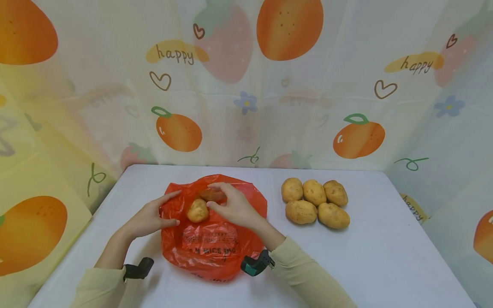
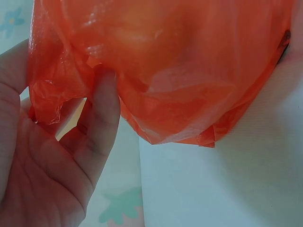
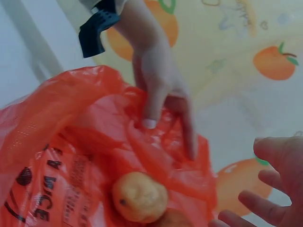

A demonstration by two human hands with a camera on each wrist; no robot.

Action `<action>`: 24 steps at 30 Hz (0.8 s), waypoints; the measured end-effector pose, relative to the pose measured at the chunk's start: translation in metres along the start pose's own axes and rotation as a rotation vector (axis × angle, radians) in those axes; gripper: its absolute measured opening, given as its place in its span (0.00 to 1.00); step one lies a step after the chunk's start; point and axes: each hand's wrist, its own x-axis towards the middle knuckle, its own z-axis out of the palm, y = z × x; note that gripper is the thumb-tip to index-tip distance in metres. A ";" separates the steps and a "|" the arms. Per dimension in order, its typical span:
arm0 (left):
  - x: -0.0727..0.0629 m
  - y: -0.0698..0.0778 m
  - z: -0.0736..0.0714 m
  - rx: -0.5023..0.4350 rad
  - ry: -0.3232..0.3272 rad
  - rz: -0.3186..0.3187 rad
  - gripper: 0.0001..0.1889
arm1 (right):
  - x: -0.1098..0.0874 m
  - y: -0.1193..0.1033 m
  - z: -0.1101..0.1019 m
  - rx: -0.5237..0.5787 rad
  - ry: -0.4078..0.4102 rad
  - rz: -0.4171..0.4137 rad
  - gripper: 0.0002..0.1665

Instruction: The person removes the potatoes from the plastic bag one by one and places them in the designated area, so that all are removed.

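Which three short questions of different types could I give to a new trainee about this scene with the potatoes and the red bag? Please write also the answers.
1. Count: How many loose potatoes lie on the table beside the red bag?
2. True or false: The left hand grips one of the loose potatoes.
3. Multiple choice: In the head view, what does the right hand appear over?
A) the loose potatoes
B) the red bag
C) a bare part of the table

Key:
1. Five.
2. False; it holds the edge of the red bag.
3. B.
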 end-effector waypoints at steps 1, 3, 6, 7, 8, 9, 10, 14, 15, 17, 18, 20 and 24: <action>-0.001 0.000 0.000 0.003 -0.001 0.006 0.42 | 0.002 0.001 0.004 0.007 -0.010 0.001 0.27; -0.001 0.000 0.000 0.002 -0.002 0.011 0.42 | 0.006 0.003 0.010 0.022 -0.032 0.006 0.28; -0.002 0.001 0.001 -0.001 -0.003 0.018 0.42 | 0.011 0.007 0.018 0.042 -0.058 0.026 0.28; -0.002 0.001 0.001 0.001 -0.007 0.024 0.42 | 0.013 0.008 0.020 0.043 -0.059 0.033 0.28; -0.002 0.001 0.001 -0.005 -0.004 0.019 0.42 | 0.014 0.010 0.022 0.044 -0.059 0.041 0.28; -0.002 0.001 0.001 -0.005 -0.004 0.023 0.42 | 0.015 0.011 0.023 0.046 -0.059 0.053 0.28; -0.002 0.001 0.002 -0.008 -0.002 0.019 0.42 | 0.016 0.012 0.024 0.048 -0.060 0.062 0.28; -0.003 0.002 0.004 -0.010 0.004 0.014 0.42 | 0.020 0.018 0.029 0.055 -0.061 0.085 0.28; -0.003 0.002 0.004 -0.007 0.001 0.023 0.42 | 0.021 0.020 0.030 0.051 -0.061 0.087 0.28; -0.004 0.003 0.005 -0.008 0.003 0.026 0.42 | 0.023 0.023 0.033 0.040 -0.061 0.089 0.29; -0.004 0.004 0.005 -0.009 0.006 0.026 0.42 | 0.024 0.025 0.034 0.028 -0.063 0.091 0.29; -0.005 0.006 0.006 -0.009 0.003 0.034 0.42 | 0.025 0.028 0.036 0.008 -0.067 0.101 0.29; -0.006 0.008 0.007 0.004 0.002 0.051 0.42 | 0.027 0.032 0.041 -0.011 -0.074 0.134 0.30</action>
